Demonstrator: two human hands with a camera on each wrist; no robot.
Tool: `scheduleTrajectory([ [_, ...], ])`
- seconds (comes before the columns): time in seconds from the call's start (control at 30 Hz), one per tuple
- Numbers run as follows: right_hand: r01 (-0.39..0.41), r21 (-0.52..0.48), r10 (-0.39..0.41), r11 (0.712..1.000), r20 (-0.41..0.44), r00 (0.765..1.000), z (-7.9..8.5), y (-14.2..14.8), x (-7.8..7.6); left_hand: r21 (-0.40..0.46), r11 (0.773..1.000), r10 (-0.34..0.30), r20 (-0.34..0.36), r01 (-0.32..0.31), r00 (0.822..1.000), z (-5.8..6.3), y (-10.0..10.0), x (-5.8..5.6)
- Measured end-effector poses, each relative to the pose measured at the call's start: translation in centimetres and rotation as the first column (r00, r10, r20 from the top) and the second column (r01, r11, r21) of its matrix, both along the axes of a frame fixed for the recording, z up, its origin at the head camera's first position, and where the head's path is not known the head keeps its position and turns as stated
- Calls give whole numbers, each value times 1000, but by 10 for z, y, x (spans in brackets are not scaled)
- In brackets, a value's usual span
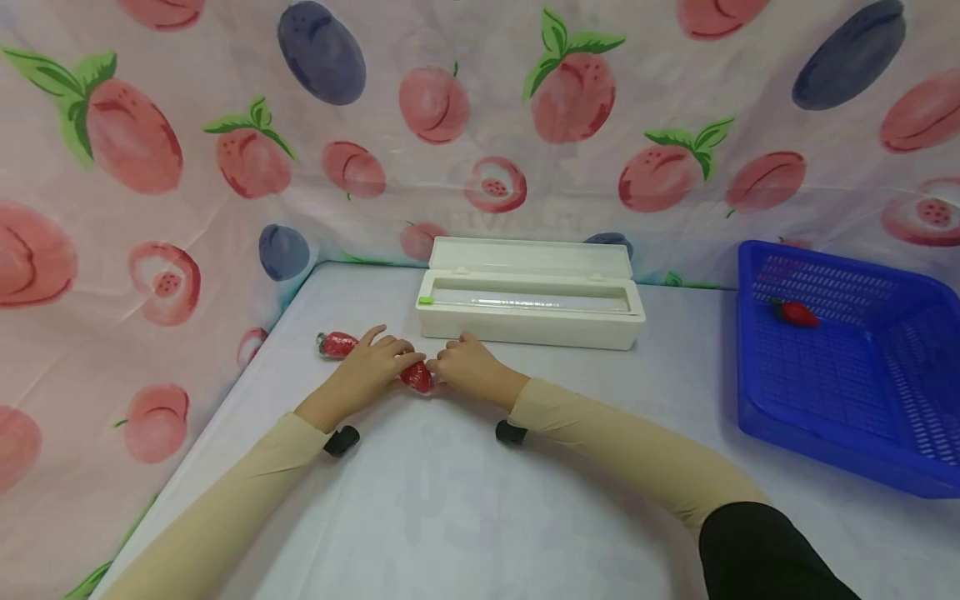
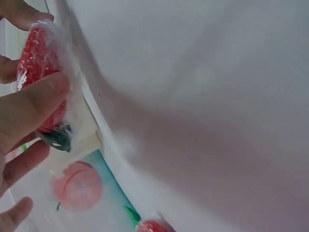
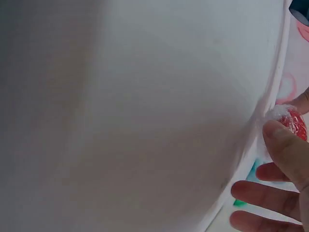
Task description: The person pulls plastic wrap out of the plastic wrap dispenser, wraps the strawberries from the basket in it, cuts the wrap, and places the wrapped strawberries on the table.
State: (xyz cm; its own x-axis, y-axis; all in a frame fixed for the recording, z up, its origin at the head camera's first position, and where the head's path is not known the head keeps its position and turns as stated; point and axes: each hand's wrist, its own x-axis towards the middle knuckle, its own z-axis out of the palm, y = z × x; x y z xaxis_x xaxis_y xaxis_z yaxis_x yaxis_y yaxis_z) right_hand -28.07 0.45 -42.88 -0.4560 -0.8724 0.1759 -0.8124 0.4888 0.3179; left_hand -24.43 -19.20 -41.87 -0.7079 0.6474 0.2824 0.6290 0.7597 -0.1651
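My left hand [image 1: 370, 372] grips a red strawberry [image 1: 417, 379] wrapped in clear cling film, with the thumb across its side. In the left wrist view, the dark green leaf end of this strawberry [image 2: 41, 60] points down, and the film stands out loosely along one side. My right hand [image 1: 474, 372] pinches the film at the strawberry's other end; its thumb [image 3: 285, 147] presses there while the lower fingers stay extended. A second wrapped strawberry [image 1: 337, 344] lies on the table just beyond my left hand, partly covered by it.
Behind the hands, a white cling film dispenser box [image 1: 528, 327] stands with its lid [image 1: 532, 257] raised and a film roll [image 1: 525, 300] inside. At the right is a blue plastic basket [image 1: 825, 433] holding one strawberry [image 1: 797, 313]. A fruit-patterned curtain [image 1: 450, 183] borders the white table [image 1: 420, 517].
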Motion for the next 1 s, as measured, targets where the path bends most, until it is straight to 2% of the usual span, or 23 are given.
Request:
scheduleTrajectory([
  [0.17, -1, 73, -1, 997, 24, 1000, 1, -22, 2, 36, 999, 15, 58, -18, 998, -4, -17, 4],
  [0.33, -5, 87, 1, 996, 52, 999, 3, -40, 1, 92, 995, 32, 122, -43, 992, -3, -33, 8],
  [0.57, 28, 94, -38, 995, 109, 993, 6, -60, -2, 133, 990, 43, 78, -53, 996, -1, -52, 8],
  [0.8, 47, 99, -58, 994, 111, 992, 4, -86, -3, 121, 981, 138, 111, -151, 984, 2, -73, 10],
  [1.0, 63, 109, -72, 992, 88, 994, 2, -111, -4, 111, 978, 170, 85, -179, 982, 2, -92, 10],
])
